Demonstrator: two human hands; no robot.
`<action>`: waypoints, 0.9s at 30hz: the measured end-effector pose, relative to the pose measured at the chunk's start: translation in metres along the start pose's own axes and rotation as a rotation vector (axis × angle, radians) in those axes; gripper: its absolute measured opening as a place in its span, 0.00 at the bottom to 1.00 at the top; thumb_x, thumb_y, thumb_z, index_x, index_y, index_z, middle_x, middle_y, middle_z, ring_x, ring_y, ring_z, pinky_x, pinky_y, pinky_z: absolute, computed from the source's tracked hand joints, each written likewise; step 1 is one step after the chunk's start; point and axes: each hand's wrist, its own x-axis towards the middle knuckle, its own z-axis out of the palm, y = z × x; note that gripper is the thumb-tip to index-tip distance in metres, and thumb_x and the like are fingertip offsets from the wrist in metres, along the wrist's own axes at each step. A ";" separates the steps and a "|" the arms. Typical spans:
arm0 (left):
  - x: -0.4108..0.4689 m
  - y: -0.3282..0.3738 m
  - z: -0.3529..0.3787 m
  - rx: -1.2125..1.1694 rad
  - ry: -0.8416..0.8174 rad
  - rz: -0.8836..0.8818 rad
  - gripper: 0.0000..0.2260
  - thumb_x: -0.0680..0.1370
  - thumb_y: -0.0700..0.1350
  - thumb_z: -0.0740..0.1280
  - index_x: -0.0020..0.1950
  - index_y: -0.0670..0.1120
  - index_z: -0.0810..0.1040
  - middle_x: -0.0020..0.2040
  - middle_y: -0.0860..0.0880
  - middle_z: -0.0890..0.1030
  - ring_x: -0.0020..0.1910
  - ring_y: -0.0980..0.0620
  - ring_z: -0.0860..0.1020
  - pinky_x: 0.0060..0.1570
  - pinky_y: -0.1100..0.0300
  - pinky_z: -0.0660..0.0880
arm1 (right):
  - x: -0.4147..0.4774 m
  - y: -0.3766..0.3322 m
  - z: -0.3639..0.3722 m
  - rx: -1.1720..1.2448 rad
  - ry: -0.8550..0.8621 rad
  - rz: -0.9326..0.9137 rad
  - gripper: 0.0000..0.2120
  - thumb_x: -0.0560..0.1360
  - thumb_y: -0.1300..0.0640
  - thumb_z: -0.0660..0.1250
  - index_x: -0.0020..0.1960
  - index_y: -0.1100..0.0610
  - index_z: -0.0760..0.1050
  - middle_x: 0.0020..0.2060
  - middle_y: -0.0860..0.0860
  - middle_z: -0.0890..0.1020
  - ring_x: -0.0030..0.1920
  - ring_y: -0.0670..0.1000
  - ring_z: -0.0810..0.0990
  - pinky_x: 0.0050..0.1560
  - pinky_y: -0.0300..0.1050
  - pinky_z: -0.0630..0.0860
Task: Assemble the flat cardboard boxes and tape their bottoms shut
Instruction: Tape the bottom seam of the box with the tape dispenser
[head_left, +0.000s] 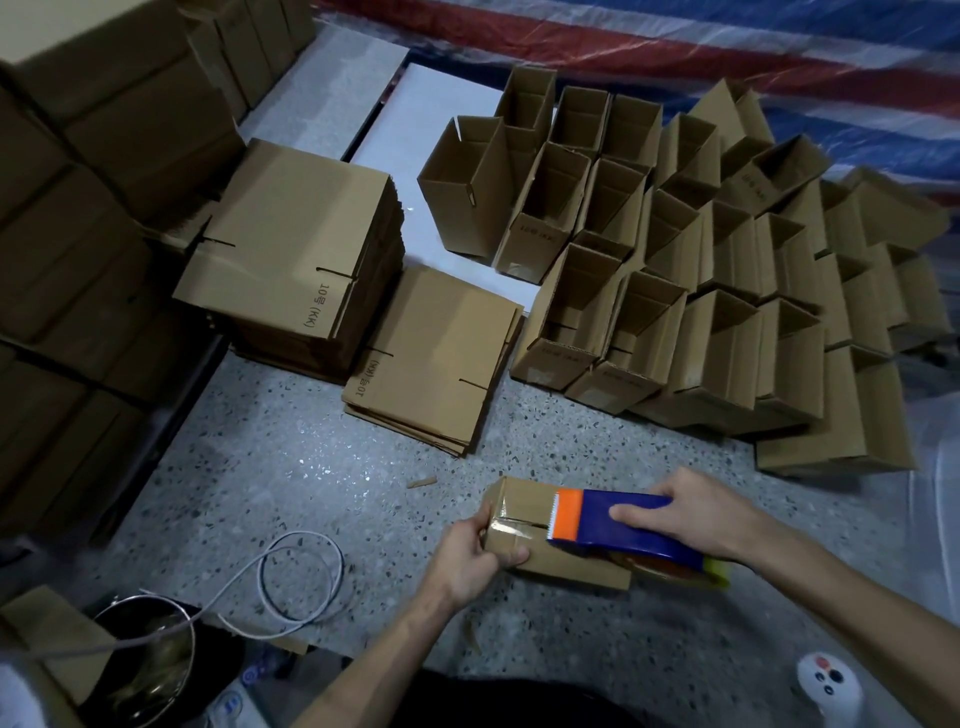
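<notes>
Speckled floor (311, 467); brown box (519, 500), clear-taped bottom

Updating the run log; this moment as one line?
step: taping bottom | left hand grips cardboard box | right hand holds tape dispenser on it | flat boxes stacked
</notes>
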 end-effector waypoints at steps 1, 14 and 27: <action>-0.001 0.000 0.001 -0.004 0.002 -0.007 0.29 0.73 0.41 0.77 0.73 0.46 0.73 0.53 0.59 0.84 0.50 0.67 0.81 0.52 0.72 0.75 | -0.005 0.011 -0.002 0.021 0.008 0.012 0.31 0.63 0.23 0.66 0.32 0.52 0.81 0.25 0.45 0.81 0.25 0.42 0.77 0.27 0.37 0.66; 0.007 0.032 0.015 1.157 0.021 0.521 0.59 0.70 0.67 0.69 0.72 0.55 0.19 0.78 0.50 0.27 0.76 0.45 0.28 0.74 0.38 0.31 | -0.017 0.044 0.013 -0.033 0.081 0.054 0.27 0.70 0.28 0.67 0.33 0.52 0.81 0.23 0.43 0.79 0.25 0.38 0.76 0.30 0.38 0.65; 0.023 0.013 0.021 1.431 0.049 0.541 0.54 0.73 0.70 0.62 0.75 0.53 0.21 0.81 0.50 0.45 0.80 0.43 0.46 0.76 0.37 0.51 | -0.027 0.129 0.025 0.069 0.141 0.026 0.17 0.69 0.30 0.69 0.36 0.43 0.82 0.31 0.44 0.83 0.33 0.40 0.80 0.37 0.41 0.74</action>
